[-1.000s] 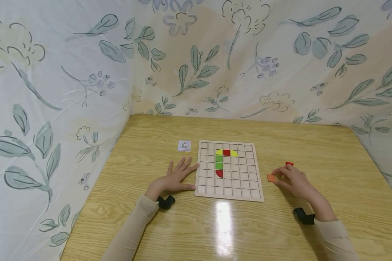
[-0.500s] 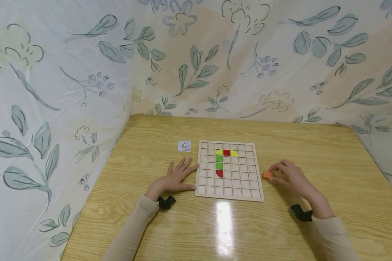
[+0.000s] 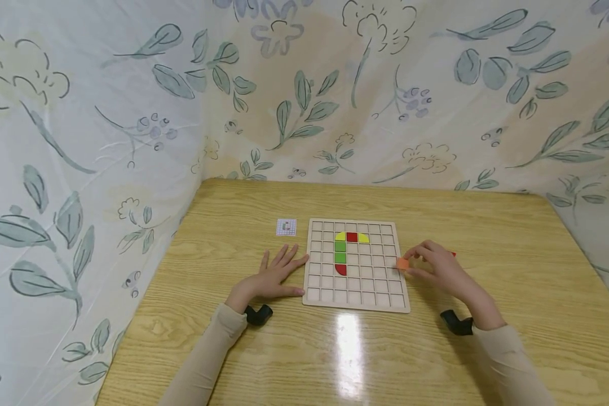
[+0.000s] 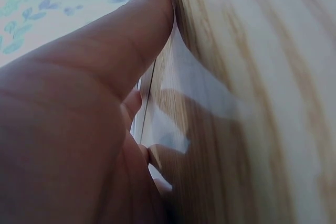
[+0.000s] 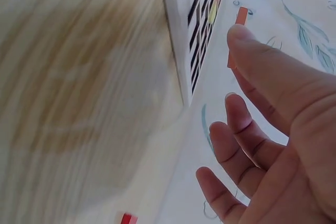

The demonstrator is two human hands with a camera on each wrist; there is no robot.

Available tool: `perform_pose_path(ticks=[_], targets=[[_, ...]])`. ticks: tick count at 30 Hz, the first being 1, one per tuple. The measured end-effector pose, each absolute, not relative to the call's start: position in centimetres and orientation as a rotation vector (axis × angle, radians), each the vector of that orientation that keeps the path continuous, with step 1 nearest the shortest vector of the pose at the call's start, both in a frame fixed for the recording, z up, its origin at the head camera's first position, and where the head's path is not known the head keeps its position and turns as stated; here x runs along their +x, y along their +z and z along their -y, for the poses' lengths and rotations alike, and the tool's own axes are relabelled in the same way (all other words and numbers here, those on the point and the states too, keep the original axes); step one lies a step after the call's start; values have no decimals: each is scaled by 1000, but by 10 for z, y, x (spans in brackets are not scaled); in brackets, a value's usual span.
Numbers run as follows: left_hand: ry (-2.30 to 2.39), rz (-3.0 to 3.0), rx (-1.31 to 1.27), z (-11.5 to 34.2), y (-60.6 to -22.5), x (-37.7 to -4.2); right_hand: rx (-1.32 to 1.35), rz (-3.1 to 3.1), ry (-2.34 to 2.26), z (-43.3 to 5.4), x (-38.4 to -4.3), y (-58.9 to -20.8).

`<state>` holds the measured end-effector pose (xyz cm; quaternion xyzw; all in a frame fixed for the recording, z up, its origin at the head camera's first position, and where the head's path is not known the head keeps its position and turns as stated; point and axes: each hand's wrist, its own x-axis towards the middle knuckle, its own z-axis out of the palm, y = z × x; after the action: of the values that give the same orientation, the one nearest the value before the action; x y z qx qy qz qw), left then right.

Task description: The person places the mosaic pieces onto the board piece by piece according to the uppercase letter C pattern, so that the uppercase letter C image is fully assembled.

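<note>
My right hand (image 3: 438,269) pinches an orange square tile (image 3: 402,264) between thumb and forefinger, over the right edge of the wooden grid board (image 3: 375,282). In the right wrist view the orange tile (image 5: 241,16) is held edge-on, its other fingers loosely spread. My left hand (image 3: 274,277) lies with fingers spread on the table, thumb and fingertip at the board's left edge. On the board sit yellow rounded pieces (image 3: 363,238) either side of a red square (image 3: 352,237), two green squares (image 3: 340,252) below the left one, and a red rounded piece (image 3: 341,269) under them.
A small pattern card (image 3: 286,226) lies on the wooden table (image 3: 243,208), left of the board's upper corner. Another red piece (image 3: 453,254) is on the table behind the right hand, mostly hidden in the head view. Floral cloth (image 3: 309,101) hangs behind and at the left.
My right hand has picked the orange tile off the table at the right and carried it left to the board's right edge. The left hand has stayed put.
</note>
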<state>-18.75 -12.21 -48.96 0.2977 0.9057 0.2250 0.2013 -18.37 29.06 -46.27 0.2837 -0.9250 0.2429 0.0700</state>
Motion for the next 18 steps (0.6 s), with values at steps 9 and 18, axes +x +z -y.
perform_pose_path(ticks=[9, 18], targets=[[620, -2533, 832, 122, -490, -188, 837, 2874, 756, -267, -191, -459], [630, -2532, 837, 122, -489, -187, 860, 2913, 711, -240, -196, -456]])
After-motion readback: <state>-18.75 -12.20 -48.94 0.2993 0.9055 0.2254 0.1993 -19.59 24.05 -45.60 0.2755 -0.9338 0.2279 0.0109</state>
